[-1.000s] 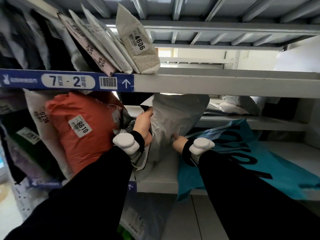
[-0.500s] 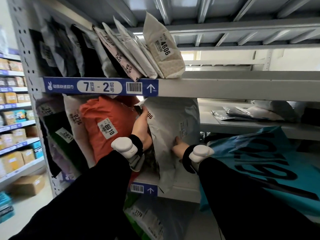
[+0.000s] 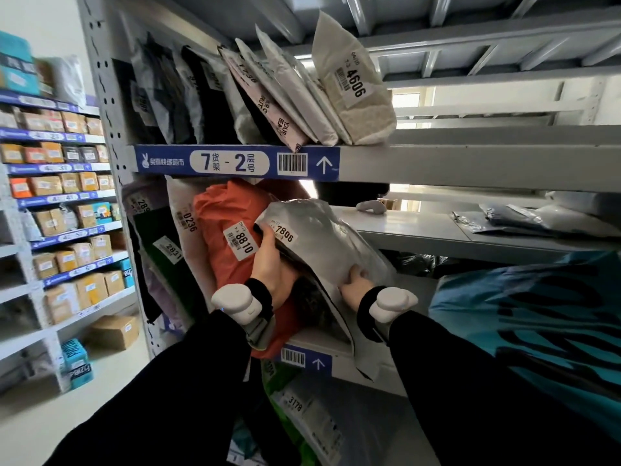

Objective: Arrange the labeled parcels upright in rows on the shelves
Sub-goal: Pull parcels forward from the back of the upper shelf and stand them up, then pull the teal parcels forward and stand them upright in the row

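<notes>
Shelf; hands partly behind parcel 7806

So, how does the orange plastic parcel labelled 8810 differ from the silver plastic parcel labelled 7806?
The orange plastic parcel is matte, the silver plastic parcel glossy. The orange one stands in the row; the silver one tilts. Only the silver one is gripped, by left hand and right hand. Both bear numbered labels.

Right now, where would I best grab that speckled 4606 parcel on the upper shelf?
Probably by its top right edge, coming from the right: the 4606 parcel ends its row, leaning left on flat mailers, with bare shelf beside it.
</notes>
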